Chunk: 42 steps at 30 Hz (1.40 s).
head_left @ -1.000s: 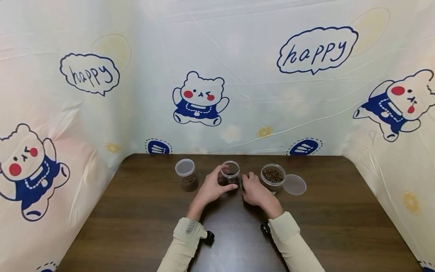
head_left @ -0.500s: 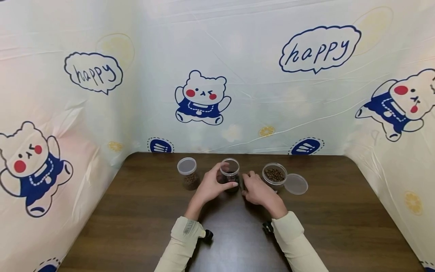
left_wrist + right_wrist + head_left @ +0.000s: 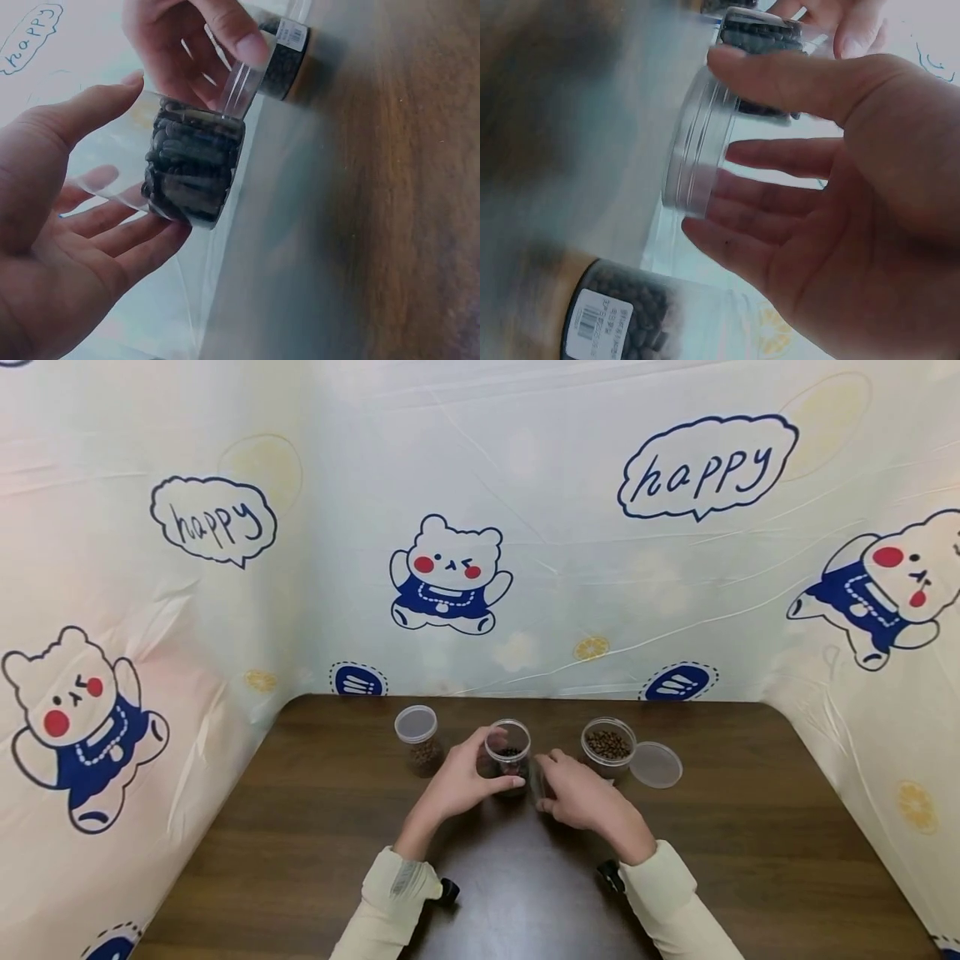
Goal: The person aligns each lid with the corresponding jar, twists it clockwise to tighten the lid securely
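Note:
In the head view my left hand (image 3: 459, 781) curls round an open clear jar (image 3: 510, 755), thumb on the near side. Dark beans (image 3: 193, 165) fill its lower part in the left wrist view. I cannot tell whether its base touches the table. Just right of it, my right hand (image 3: 585, 792) holds a clear round lid (image 3: 696, 146) on edge, thumb and fingers at its rim. The lid has no jar in it. Beside the right hand stands another open jar (image 3: 609, 768) of brown beans, its white label (image 3: 600, 326) showing in the right wrist view.
A lidded jar (image 3: 424, 753) of brown beans stands left of my left hand. At the far right a loose translucent lid (image 3: 657, 766) lies flat by the open jar. The brown table (image 3: 300, 860) ends at a patterned curtain (image 3: 540, 560) behind and on both sides.
My left hand has drawn the jar slightly nearer to me. My right hand has also come a little nearer with the lid, whose face shows more now. The other jars stay put.

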Each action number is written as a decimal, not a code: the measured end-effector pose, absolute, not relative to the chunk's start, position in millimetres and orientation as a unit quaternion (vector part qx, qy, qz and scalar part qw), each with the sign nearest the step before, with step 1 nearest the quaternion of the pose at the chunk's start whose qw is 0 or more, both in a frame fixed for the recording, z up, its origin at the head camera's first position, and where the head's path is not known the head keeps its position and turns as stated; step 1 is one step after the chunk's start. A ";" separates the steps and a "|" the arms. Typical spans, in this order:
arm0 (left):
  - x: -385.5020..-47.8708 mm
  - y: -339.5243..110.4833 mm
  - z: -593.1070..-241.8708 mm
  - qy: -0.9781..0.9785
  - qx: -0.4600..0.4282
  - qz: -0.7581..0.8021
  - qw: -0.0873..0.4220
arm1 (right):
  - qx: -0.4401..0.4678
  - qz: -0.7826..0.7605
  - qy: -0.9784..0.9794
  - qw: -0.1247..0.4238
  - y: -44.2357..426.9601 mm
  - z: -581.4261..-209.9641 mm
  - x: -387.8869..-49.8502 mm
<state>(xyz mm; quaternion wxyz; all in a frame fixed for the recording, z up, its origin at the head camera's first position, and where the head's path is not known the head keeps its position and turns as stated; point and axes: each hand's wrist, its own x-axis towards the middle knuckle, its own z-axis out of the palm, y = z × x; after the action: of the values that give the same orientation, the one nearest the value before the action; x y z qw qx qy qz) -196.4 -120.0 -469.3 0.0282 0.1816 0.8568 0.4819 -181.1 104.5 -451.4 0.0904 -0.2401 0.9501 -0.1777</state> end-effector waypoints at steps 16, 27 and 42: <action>-168.0 -131.3 -467.0 0.859 0.223 0.455 0.080 | -0.281 -0.152 0.944 0.083 121.6 -462.8 -146.6; -162.3 -137.0 -474.4 0.810 0.291 0.487 0.151 | -0.300 -0.141 0.942 0.055 131.7 -474.1 -143.3; -159.0 -138.6 -480.0 0.801 0.277 0.495 0.189 | -0.314 -0.134 0.939 0.046 126.7 -480.7 -138.1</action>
<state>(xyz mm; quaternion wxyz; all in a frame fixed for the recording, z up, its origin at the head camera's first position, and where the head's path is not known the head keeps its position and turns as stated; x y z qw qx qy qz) -159.0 -138.6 -480.0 0.1892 0.2772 0.8012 0.4954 -138.1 126.7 -480.7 0.0458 -0.3140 0.9388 -0.1340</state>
